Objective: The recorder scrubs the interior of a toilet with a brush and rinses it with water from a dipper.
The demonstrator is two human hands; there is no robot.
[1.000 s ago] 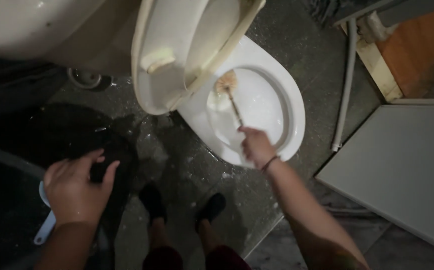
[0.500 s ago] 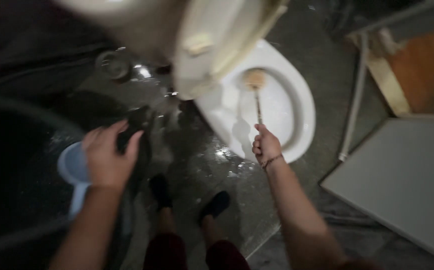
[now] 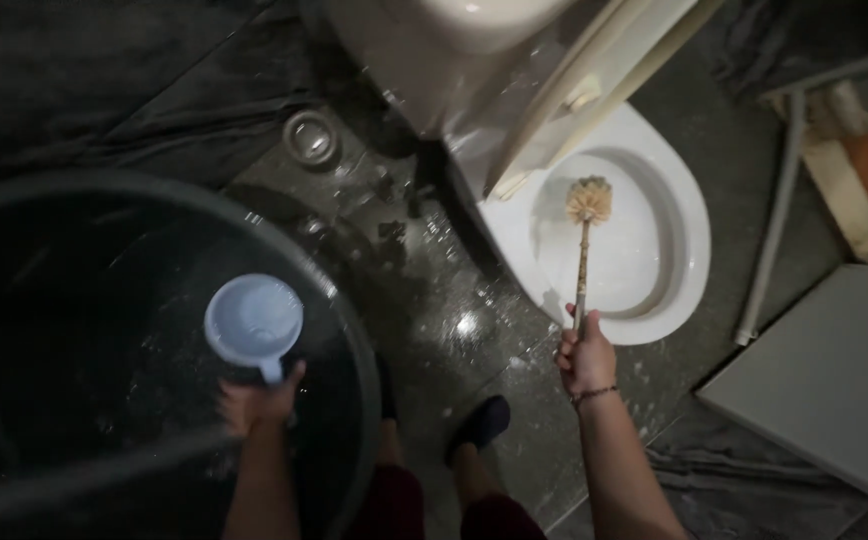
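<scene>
My right hand [image 3: 585,356] grips the thin handle of a toilet brush [image 3: 587,215], whose pale bristle head rests inside the white toilet bowl [image 3: 684,250]. The toilet's seat and lid [image 3: 594,85] are raised. My left hand [image 3: 254,402] holds the handle of a light blue plastic dipper [image 3: 253,320], which sits over the dark water inside a large round black tub [image 3: 349,330] on the left. My feet in dark slippers [image 3: 480,422] stand on the wet floor between tub and toilet.
A round floor drain [image 3: 311,137] lies beyond the tub on the wet dark floor. A white pipe [image 3: 772,235] runs right of the toilet. A pale flat panel [image 3: 824,380] lies at lower right, and a wooden frame [image 3: 859,190] stands at upper right.
My left hand reached into the tub and took hold of the blue dipper's handle. The view swung left, bringing the tub into sight. My right hand kept the brush in the bowl.
</scene>
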